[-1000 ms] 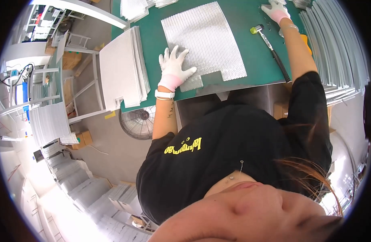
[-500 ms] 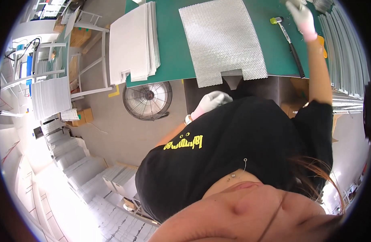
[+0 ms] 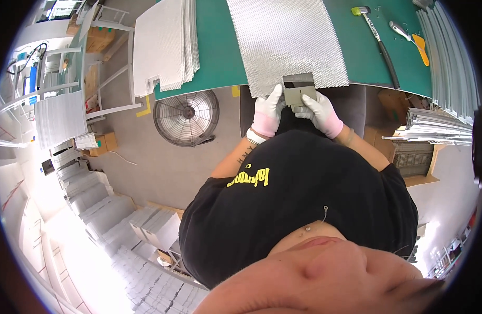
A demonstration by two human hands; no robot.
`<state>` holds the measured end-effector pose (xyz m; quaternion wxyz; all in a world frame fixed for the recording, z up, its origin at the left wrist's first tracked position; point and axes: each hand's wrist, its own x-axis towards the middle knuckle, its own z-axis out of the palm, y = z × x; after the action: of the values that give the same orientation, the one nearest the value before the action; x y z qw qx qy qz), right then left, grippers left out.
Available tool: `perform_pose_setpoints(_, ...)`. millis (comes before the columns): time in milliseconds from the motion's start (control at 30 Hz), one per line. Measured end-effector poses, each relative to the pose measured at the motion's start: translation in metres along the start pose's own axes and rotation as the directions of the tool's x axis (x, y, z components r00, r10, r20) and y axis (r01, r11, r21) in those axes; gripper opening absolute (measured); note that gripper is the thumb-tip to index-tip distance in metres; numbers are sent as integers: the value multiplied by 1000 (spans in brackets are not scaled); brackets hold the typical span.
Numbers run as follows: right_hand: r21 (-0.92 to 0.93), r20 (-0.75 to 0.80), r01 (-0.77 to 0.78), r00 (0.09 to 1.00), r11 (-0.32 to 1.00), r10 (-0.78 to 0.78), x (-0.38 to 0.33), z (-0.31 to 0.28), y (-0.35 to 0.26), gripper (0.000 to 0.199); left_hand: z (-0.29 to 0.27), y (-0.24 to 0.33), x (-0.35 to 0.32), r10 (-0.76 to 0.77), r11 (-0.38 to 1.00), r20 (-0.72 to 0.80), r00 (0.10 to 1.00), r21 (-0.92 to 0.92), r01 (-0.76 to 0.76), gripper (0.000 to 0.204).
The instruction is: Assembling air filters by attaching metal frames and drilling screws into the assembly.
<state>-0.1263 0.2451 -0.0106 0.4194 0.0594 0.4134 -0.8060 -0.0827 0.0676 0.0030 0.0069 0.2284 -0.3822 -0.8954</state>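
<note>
A silvery expanded-mesh sheet (image 3: 288, 42) lies on the green table, its notched edge toward me. My right hand (image 3: 320, 112), in a white glove with a pink cuff, is closed on a small grey rectangular plate (image 3: 294, 97) at the notch, thumb on top. A darker strip shows at the plate's far side; whether it belongs to the plate I cannot tell. My left hand (image 3: 268, 111), gloved alike, pinches the near edge of the mesh sheet left of the notch, its thumb on top. Its other fingers are partly hidden.
On the right lie a mallet (image 3: 376, 42) with a black handle, a screwdriver (image 3: 399, 30) and an orange scraper (image 3: 421, 49). Stacked mesh sheets (image 3: 165, 44) stand at the left and a metal stack (image 3: 450, 68) at the far right. A floor fan (image 3: 187, 118) sits below the table.
My right hand has come back from the table's far right and now holds the small plate at the notch. My left hand has moved up from my body to the sheet's edge.
</note>
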Motion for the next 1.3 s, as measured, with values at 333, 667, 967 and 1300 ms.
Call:
perform_pose_setpoints(333,-284,-35,157,984,946,-174,1,15,-7,33,-10,-5,-3,-62,969,-109,992,233,86,29)
perform_pose_setpoints(667,-334,-485,225,791,915,-372,-2,13,-16,26,-13,-1,7,-202,929,203,958,348,122,38)
perform_pose_setpoints(967,-378,-467,237,785,895,-406,4,-1,-8,31,-3,-5,2,-210,977,259,943,84,194,42)
perform_pose_setpoints(1300,-377,64,238,971,895,-231,12,4,15,45,42,134,45,-612,675,592,525,737,-44,51)
